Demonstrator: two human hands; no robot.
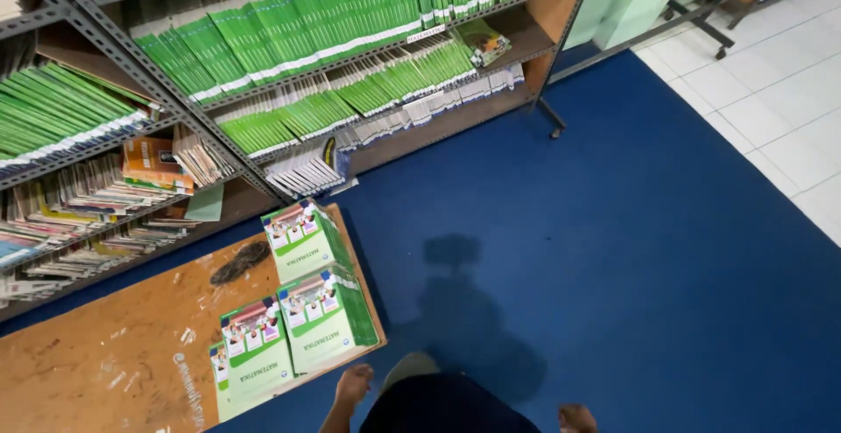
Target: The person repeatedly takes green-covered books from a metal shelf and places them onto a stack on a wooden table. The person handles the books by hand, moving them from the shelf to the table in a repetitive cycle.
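Note:
My left hand (352, 387) hangs low at the bottom of the view, beside the front corner of a worn wooden table (105, 354). It holds nothing and its fingers are loosely apart. Just left of it lie three stacks of green-and-white textbooks: a near stack (252, 352), a middle stack (326, 315) and a far stack (305, 239). Only a small part of my right hand (577, 417) shows at the bottom edge, over the blue carpet (631, 223). Its fingers cannot be made out. My dark clothing (447, 407) fills the space between the hands.
Metal shelving (263, 183) packed with rows of green books (289, 21) runs along the far side and left. A dark scrap (239, 262) lies on the table. White floor tiles (771, 91) begin at the right, where a metal stand's leg (701, 26) rests.

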